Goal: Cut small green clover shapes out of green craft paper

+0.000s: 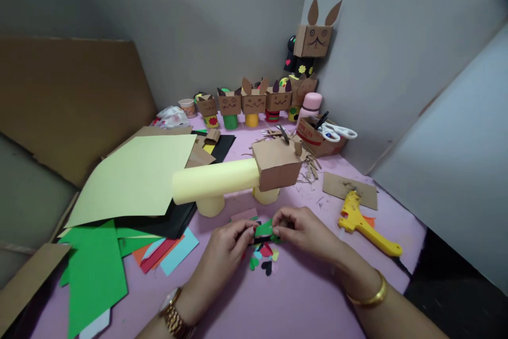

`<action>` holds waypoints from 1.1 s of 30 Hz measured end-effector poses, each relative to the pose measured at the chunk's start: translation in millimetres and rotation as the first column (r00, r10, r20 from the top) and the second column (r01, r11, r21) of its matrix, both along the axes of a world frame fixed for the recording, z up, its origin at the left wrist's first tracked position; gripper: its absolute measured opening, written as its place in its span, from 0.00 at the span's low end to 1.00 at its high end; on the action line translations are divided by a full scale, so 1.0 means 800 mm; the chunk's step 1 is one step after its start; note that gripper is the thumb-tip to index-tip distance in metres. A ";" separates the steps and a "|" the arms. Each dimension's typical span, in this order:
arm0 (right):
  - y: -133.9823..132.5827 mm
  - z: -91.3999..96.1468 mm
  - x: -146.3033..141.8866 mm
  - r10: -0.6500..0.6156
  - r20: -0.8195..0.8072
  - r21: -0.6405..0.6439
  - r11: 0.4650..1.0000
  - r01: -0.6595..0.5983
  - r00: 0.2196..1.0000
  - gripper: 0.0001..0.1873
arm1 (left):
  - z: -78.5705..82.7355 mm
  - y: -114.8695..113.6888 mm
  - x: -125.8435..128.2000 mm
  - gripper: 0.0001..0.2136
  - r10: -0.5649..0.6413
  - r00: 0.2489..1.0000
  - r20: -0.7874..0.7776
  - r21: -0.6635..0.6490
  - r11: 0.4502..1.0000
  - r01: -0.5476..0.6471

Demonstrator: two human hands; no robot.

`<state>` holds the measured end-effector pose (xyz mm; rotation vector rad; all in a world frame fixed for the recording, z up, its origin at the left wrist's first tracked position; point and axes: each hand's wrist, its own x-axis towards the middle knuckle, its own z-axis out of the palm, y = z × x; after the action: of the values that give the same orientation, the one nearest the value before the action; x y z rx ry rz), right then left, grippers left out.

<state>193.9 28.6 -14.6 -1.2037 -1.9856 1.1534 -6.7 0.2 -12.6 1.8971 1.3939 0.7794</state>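
Observation:
My left hand (229,246) and my right hand (304,230) meet over the pink table (301,296), both pinching a small green paper piece (263,229). Under it lie several small cut paper hearts (264,263) in red, green, black and yellow. Just behind my hands stands a cardboard animal (238,177): a pale yellow tube body on two short yellow legs with a brown cardboard box head (278,165).
Sheets of yellow-green, green, black, red and blue paper (130,180) pile at the left. A yellow glue gun (367,222) lies at the right beside a cardboard scrap. Behind are a box holding scissors (331,133), a pink bottle, and a row of cardboard animal figures (254,102).

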 end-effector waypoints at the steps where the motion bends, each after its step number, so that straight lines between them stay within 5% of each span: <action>1: 0.000 -0.002 -0.001 -0.011 -0.012 0.000 1.000 0.011 1.000 0.06 | 0.000 0.000 0.000 0.11 -0.002 1.000 0.008 -0.005 1.000 0.002; 4: 0.003 -0.006 -0.002 -0.031 -0.052 -0.038 0.999 0.029 0.998 0.12 | 0.001 0.000 0.000 0.11 -0.007 1.000 0.030 -0.001 1.000 0.007; 11: 0.000 -0.009 -0.013 -0.041 -0.040 -0.046 0.998 0.040 0.998 0.04 | -0.003 -0.001 0.000 0.10 0.006 0.992 0.125 -0.058 0.998 0.001; 16: 0.004 -0.007 -0.011 -0.081 -0.002 0.013 0.997 0.081 0.997 0.09 | -0.009 0.007 -0.009 0.11 0.176 0.973 0.147 -0.014 0.984 -0.176; 19: 0.013 -0.004 0.008 -0.112 0.084 0.069 0.992 0.106 0.990 0.10 | -0.011 0.014 -0.019 0.13 0.262 0.963 0.059 0.119 0.956 -0.268; 22: 0.019 0.001 0.028 -0.064 0.215 0.089 0.995 0.045 0.974 0.07 | -0.011 0.018 -0.025 0.13 0.278 0.943 -0.180 0.328 0.921 -0.209; 27: 0.011 0.009 0.034 0.068 0.405 0.101 0.988 -0.118 0.912 0.06 | -0.003 0.009 -0.018 0.12 0.301 0.874 -0.382 0.429 0.895 -0.120; 33: 0.006 0.010 0.028 0.095 0.510 0.125 0.975 -0.183 0.855 0.04 | 0.001 -0.005 0.000 0.08 -0.016 0.889 -0.458 0.210 0.970 0.126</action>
<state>216.6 33.0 -6.8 -1.3894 -2.5373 0.7563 -7.1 -3.4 -12.0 2.4174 1.5441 0.4943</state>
